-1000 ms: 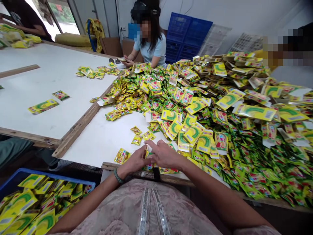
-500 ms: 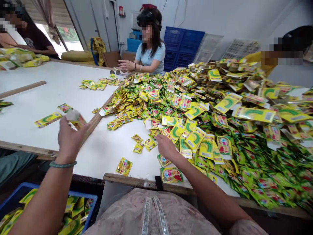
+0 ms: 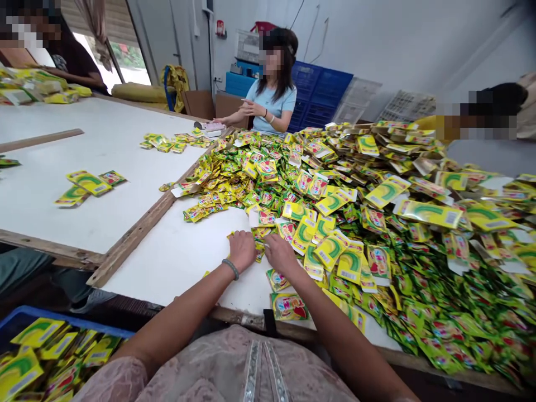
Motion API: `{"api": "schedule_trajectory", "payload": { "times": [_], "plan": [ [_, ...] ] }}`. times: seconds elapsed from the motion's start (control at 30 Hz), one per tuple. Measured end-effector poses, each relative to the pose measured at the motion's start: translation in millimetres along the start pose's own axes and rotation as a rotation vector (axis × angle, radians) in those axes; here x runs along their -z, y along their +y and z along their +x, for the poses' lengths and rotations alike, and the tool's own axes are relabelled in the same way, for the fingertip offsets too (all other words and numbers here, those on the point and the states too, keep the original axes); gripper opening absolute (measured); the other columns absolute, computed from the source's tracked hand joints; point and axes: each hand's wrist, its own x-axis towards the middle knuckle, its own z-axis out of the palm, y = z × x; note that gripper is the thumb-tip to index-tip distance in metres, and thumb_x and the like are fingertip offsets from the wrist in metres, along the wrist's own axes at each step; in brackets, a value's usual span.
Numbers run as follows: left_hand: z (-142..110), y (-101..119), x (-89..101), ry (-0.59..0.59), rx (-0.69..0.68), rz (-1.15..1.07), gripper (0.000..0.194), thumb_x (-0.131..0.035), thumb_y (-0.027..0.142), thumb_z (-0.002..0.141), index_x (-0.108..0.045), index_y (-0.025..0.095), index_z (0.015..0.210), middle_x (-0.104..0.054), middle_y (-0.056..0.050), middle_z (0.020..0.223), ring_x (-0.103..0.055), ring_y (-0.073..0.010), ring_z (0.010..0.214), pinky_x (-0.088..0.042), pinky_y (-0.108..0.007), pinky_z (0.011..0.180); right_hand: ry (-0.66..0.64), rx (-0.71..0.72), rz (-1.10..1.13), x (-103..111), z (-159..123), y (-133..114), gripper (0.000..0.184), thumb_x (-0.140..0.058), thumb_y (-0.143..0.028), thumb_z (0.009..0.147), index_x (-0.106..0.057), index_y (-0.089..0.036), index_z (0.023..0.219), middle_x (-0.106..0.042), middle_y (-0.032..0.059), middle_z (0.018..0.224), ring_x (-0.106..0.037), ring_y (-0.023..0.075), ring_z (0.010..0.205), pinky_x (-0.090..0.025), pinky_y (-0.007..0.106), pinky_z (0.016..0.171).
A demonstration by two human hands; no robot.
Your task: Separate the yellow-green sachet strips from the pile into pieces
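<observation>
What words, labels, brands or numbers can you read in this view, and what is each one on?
None reads clearly enough to quote.
Front-edge pack: large coloured lettering, too blurred to read surely.
Yellow-and-green boxes: barcodes show; any digits are too small.
Green sachets: printed, but too small and blurred.
Dark shirt at far left: a pale print, no legible words.
</observation>
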Motion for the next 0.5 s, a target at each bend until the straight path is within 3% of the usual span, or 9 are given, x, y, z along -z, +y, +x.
{"api": "schedule_trajectory", "payload": {
  "times": [0.17, 0.27, 0.33, 0.4, 0.5],
  "plan": [
    [1.7, -2.4, -5.1, -0.026, 0.025, -0.007, 0.045, -0.071, 0.033, 0.063, -0.058, 0.007, 0.098, -0.062, -0.022, 0.102, -0.053, -0.0360, 0.102, -0.034, -0.044, 0.083, 0.009, 0.025, -0.046, -11.8, 26.5, -0.4, 0.024, -0.042, -0.010, 0.085, -0.061, -0.016, 0.098, -0.056, 0.0138, 0.107, -0.051, 0.0235, 0.099, -0.042, 0.033, 0.080],
    [-7.4, -17.6, -0.3, -0.029, 0.049, -0.087, 0.039, -0.068, 0.029, 0.067, -0.056, 0.011, 0.099, -0.067, -0.014, 0.086, -0.060, -0.0292, 0.087, -0.037, -0.037, 0.077, 0.104, -0.041, 0.098, -11.5, 32.0, 4.2, 0.023, -0.040, -0.010, 0.085, -0.061, -0.015, 0.093, -0.057, 0.0133, 0.109, -0.051, 0.0229, 0.103, -0.041, 0.035, 0.086],
    [-14.2, -32.1, 2.3, 0.028, 0.102, -0.250, 0.045, -0.065, 0.028, 0.069, -0.052, 0.012, 0.110, -0.067, -0.009, 0.078, -0.062, -0.0241, 0.077, -0.039, -0.032, 0.069, 0.166, -0.150, 0.342, -7.3, 27.0, 6.5, 0.020, -0.042, -0.014, 0.085, -0.059, -0.017, 0.094, -0.060, 0.0108, 0.103, -0.055, 0.0221, 0.098, -0.043, 0.035, 0.084],
    [-20.2, -46.0, 3.3, 0.103, 0.167, -0.408, 0.049, -0.063, 0.030, 0.071, -0.049, 0.014, 0.116, -0.065, -0.005, 0.075, -0.061, -0.0202, 0.071, -0.039, -0.028, 0.062, 0.150, -0.321, 0.755, -1.8, 16.4, 5.9, 0.016, -0.045, -0.022, 0.085, -0.056, -0.018, 0.096, -0.064, 0.0071, 0.089, -0.061, 0.0202, 0.084, -0.047, 0.034, 0.074],
    [-28.7, -56.8, 1.8, 0.142, 0.198, -0.777, 0.036, -0.065, 0.035, 0.069, -0.058, 0.015, 0.098, -0.063, -0.003, 0.074, -0.060, -0.0168, 0.068, -0.042, -0.026, 0.059, 0.016, -0.504, 1.382, 4.8, -3.5, -2.6, 0.018, -0.053, -0.032, 0.080, -0.052, -0.019, 0.092, -0.065, 0.0026, 0.072, -0.064, 0.0161, 0.065, -0.047, 0.027, 0.061]
  ]
}}
